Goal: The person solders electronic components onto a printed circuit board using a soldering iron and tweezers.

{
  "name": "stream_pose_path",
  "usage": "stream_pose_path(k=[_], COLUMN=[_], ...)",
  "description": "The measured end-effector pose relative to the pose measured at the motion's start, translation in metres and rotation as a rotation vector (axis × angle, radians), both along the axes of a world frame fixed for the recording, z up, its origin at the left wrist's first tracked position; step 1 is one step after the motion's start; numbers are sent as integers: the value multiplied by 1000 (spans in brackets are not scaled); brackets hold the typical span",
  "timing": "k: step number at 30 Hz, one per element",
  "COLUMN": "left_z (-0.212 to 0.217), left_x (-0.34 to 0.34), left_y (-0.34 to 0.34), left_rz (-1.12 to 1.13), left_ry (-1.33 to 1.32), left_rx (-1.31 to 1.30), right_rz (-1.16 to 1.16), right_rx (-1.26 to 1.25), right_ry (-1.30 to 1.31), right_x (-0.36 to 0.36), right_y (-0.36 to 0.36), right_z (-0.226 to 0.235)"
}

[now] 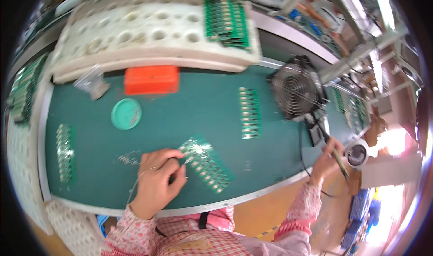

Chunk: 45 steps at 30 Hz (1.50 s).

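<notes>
The left hand point(158, 177) rests on the green mat point(198, 107) at about 6 o'clock, its forearm in a pink patterned sleeve coming up from the lower edge. The knuckles face up and the fingers curl inward, thumb and forefinger pinched together at the hand's 2 o'clock; a thin solder wire point(135, 183) trails down from the hand along the wrist side. What the fingertips pinch is too small to tell for sure, but they sit right at the near end of a green board point(205, 163), which lies tilted on the mat, running from 11 o'clock to 5 o'clock, just right of the hand and touching its fingertips.

The right hand point(327, 159) is out at 4 o'clock, beyond the table's rim, wrist bent and fingers wrapped closed around an iron point(339, 161), held like a pen with the tip slanting down to the right. The tip is beside a round white stand point(357, 153).

A second board point(250, 113) lies upright-on near centre, at 1 o'clock from the tilted one. A third board point(65, 152) lies at 9 o'clock. A round green tin point(126, 114) sits at 10 o'clock, an orange box point(151, 80) at 11 o'clock, and a fan point(295, 90) at 2 o'clock. A white foam tray point(135, 34) spans the top.
</notes>
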<state>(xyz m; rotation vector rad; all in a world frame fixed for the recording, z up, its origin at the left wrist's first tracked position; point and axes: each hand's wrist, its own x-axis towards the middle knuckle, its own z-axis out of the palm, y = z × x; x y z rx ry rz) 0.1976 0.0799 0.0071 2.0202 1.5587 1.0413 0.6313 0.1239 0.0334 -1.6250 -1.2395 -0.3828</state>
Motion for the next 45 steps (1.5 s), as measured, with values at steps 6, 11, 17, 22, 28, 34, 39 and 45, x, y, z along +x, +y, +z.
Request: stream_pose_path(k=[6, 11, 17, 22, 28, 34, 39, 45], left_z=[-6, -9, -9, -8, -6, -7, -7, -11], left_x=[3, -3, 1, 2, 3, 4, 4, 6], left_y=[2, -3, -1, 0, 2, 4, 3, 4], left_rz=[-25, -18, -12, -30, -18, -22, -23, -12], left_ry=[-11, -20, -2, 18, 33, 38, 50, 15], left_rx=[57, 52, 79, 59, 54, 57, 49, 65], right_rz=[361, 928, 1118, 1131, 1130, 1143, 1152, 1180], right_rx=[184, -56, -141, -165, -153, -163, -160, -129], right_ry=[238, 116, -70, -82, -84, -81, -124, -260], right_x=[-126, -189, -213, -219, -220, -220, -222, -226], right_y=[-41, -35, -21, -17, -15, -15, -15, -18], right_z=[4, -4, -7, -9, -13, -14, -13, -8])
